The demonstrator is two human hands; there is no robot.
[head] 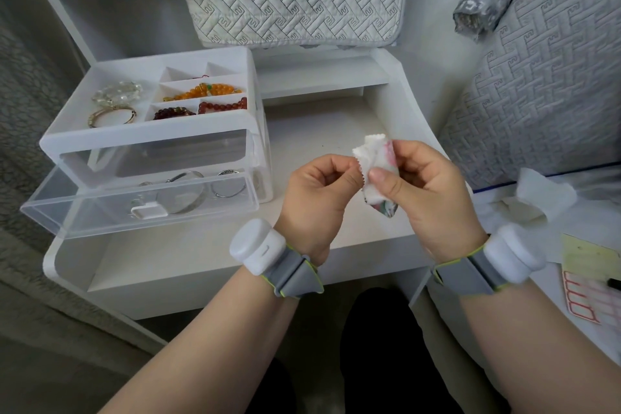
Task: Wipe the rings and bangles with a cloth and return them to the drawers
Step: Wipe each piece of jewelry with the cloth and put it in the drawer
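Right hand (pixel 433 191), left hand (pixel 316 191) pinch cloth (pixel 376 158) between fingers (pixel 383 178).

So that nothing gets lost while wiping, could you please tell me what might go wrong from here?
The left hand and right hand pinch the cloth above the table; anything small inside it is hidden and could slip out and roll off. The clear drawer stands pulled far out, so a knock from a wrist might spill its bangles.
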